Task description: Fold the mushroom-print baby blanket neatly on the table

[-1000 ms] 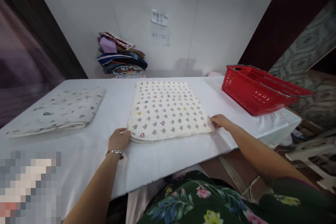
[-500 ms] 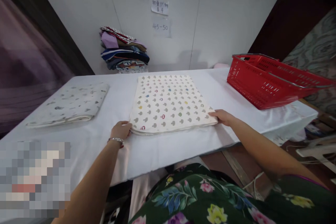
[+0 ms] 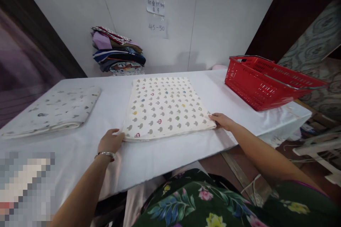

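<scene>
A folded cream cloth with a mushroom print (image 3: 165,108) lies flat in the middle of the white-covered table (image 3: 149,156). My left hand (image 3: 109,142) grips its near left corner, fingers curled round the edge. At the near right corner my right hand (image 3: 221,120) pinches the cloth's edge. Both arms reach forward over the table's front edge.
A second folded white cloth with grey marks (image 3: 52,111) lies at the left. A red plastic basket (image 3: 262,81) stands at the right end. A stack of folded fabrics (image 3: 117,51) rests against the back wall under paper notes (image 3: 156,16). A blurred patch (image 3: 23,188) covers the lower left.
The view has shifted a little. Both hands stay on the cloth's near corners; the cloth lies much as before.
</scene>
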Motion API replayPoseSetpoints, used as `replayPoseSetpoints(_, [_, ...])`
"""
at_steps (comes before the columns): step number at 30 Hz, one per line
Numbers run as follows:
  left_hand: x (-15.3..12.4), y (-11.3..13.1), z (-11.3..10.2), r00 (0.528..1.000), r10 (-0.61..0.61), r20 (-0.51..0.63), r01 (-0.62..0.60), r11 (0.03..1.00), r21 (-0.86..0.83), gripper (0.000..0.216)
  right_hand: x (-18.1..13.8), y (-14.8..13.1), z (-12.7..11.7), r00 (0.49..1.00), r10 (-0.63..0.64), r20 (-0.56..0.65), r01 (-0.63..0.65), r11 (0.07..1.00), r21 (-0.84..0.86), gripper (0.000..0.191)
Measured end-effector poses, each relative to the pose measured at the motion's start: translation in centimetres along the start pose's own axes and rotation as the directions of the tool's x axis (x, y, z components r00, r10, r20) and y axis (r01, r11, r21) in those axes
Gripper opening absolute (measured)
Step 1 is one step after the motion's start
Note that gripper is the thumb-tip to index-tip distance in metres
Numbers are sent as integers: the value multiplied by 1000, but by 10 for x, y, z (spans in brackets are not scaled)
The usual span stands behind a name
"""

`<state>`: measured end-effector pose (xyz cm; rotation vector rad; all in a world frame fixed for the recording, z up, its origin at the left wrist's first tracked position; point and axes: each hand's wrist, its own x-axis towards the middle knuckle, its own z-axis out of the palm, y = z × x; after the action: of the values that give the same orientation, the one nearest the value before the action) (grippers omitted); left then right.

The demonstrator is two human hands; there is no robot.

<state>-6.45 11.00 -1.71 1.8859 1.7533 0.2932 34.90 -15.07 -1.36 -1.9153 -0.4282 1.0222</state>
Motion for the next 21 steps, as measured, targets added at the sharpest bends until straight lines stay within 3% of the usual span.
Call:
replayPoseSetpoints(4, [4,-1,1,999,42,12,-42,997,63,43,-16,6,-6,995,-76,-57,73,996,-54,30])
replayPoseSetpoints(8, [5,0,1,999,36,9,-36,995,88,45,-28,18,-9,976,-217,-24,212,969,-130,46])
replayPoseSetpoints(13, [0,2,2,1000,-11,24,10,999,45,46,-28,23,-3,975,-208,-75,187,957,-222,58])
replayPoseSetpoints(15, [-2,2,3,1000,-11,14,10,999,44,46,-25,25,-3,970,-239,-33,221,935,-278,63])
replayPoseSetpoints(18, [-3,2,3,1000,-9,12,8,999,36,45,-23,30,-8,938,-338,79,340,849,-404,71])
replayPoseSetpoints(21, [-3,1,4,1000,-9,2,9,999,32,43,-21,39,-13,874,-469,126,457,709,-537,66])
